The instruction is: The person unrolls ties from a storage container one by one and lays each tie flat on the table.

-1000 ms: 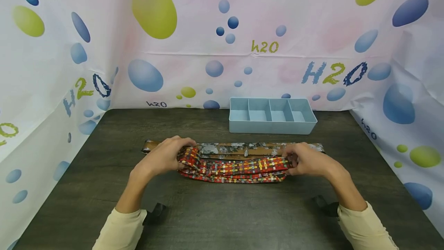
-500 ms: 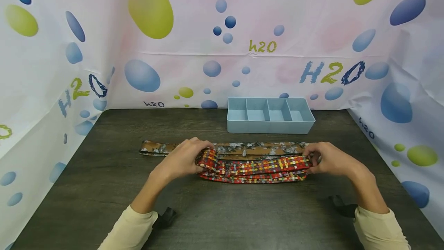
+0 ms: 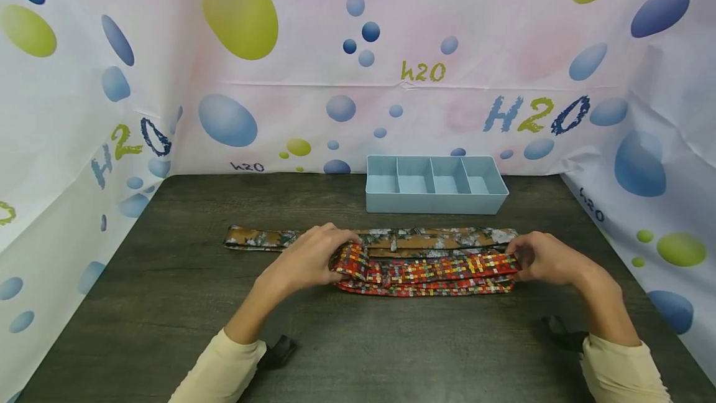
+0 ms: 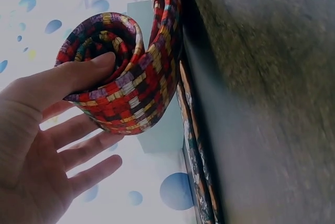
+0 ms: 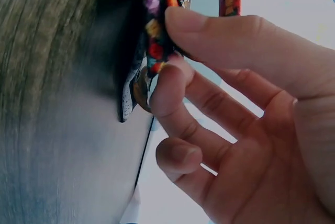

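A red, yellow and black checked necktie [image 3: 436, 269] lies folded in layers along the table, with its left end turned into a roll [image 4: 120, 93]. My left hand [image 3: 313, 257] grips that roll, the thumb pressing into its coil and the fingers beneath. At the opposite end, my right hand [image 3: 550, 258] pinches the folded layers between thumb and fingers [image 5: 170, 85]. Just behind lies a brown floral necktie [image 3: 425, 239], folded flat and partly covered by my left hand and the red tie.
A light blue box [image 3: 436, 204] with several compartments stands at the back of the dark wooden table [image 3: 391, 347]. A patterned sheet [image 3: 302, 17] hangs behind and along both sides.
Both hands have slid the red necktie to the right, keeping hold of its two ends. The brown necktie and the box have stayed in place; the head view has shifted slightly.
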Demonstrator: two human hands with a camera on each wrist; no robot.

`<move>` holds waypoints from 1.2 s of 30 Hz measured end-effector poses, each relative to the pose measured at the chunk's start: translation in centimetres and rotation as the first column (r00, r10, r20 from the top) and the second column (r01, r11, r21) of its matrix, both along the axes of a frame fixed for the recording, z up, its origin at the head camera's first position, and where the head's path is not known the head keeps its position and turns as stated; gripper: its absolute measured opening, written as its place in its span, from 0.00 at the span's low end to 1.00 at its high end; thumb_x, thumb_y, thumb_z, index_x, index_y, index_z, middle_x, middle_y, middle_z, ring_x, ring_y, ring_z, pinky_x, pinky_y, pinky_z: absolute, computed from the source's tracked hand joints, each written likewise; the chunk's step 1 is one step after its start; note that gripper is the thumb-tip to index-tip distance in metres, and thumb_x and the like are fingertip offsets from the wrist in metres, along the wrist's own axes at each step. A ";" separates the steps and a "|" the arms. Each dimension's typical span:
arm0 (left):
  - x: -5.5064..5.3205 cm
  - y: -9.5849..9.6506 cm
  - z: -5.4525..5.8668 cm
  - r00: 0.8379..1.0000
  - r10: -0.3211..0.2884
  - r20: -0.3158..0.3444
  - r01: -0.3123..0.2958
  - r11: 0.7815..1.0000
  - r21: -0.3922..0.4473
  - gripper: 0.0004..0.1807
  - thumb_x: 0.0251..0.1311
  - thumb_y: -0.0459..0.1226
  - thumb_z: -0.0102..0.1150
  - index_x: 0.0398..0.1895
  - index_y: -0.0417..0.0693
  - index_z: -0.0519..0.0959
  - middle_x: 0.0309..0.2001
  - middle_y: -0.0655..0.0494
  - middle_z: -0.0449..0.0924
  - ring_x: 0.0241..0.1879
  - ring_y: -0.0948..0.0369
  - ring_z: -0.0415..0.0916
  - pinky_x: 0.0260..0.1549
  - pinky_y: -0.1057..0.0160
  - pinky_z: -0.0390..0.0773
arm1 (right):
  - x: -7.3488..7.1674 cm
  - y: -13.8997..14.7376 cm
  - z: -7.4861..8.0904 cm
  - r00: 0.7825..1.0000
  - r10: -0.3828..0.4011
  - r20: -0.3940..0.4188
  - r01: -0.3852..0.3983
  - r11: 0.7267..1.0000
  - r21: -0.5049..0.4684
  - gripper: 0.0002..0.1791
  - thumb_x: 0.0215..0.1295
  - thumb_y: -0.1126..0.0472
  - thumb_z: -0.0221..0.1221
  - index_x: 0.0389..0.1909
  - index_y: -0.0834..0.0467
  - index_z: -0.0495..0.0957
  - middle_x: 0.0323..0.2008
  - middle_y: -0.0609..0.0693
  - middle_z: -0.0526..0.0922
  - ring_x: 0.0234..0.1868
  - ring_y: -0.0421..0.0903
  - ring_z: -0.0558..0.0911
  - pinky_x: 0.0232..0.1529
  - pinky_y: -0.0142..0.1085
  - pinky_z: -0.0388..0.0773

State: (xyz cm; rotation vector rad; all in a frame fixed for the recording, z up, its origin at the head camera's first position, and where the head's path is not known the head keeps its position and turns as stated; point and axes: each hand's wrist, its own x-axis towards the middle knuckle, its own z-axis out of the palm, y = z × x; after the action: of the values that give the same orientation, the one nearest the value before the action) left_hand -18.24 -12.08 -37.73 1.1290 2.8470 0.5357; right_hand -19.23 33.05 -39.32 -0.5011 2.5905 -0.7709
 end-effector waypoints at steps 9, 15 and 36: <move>0.1 0.3 -0.1 0.999 -0.007 0.040 0.008 1.000 -0.028 0.34 0.49 0.36 0.83 0.62 0.46 0.81 0.48 0.54 0.85 0.45 0.55 0.77 0.49 0.49 0.79 | -0.1 0.2 -0.4 0.999 -0.002 0.053 0.001 1.000 0.021 0.16 0.51 0.74 0.72 0.39 0.66 0.79 0.32 0.49 0.77 0.29 0.44 0.78 0.29 0.40 0.76; 0.0 0.4 -0.7 0.995 -0.020 0.093 0.025 0.998 -0.050 0.33 0.51 0.36 0.82 0.63 0.46 0.80 0.56 0.50 0.84 0.56 0.51 0.77 0.60 0.45 0.76 | -0.2 -0.3 -0.9 0.998 -0.012 0.060 0.010 0.999 0.042 0.18 0.50 0.74 0.74 0.41 0.68 0.79 0.33 0.50 0.77 0.31 0.45 0.78 0.31 0.42 0.77; -0.1 0.8 -1.9 1.000 -0.014 0.020 0.017 0.985 -0.170 0.34 0.52 0.40 0.82 0.63 0.47 0.79 0.54 0.51 0.85 0.57 0.51 0.78 0.62 0.45 0.75 | -0.5 -0.9 -1.4 0.997 -0.026 0.067 0.021 0.996 0.088 0.18 0.49 0.73 0.74 0.33 0.60 0.73 0.28 0.48 0.71 0.27 0.45 0.71 0.30 0.40 0.69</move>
State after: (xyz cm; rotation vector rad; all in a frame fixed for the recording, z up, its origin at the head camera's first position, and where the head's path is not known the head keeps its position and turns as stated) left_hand -18.32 -11.23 -39.67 1.1090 2.8018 0.2926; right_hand -19.71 32.12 -40.76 -0.4117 2.5579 -0.6678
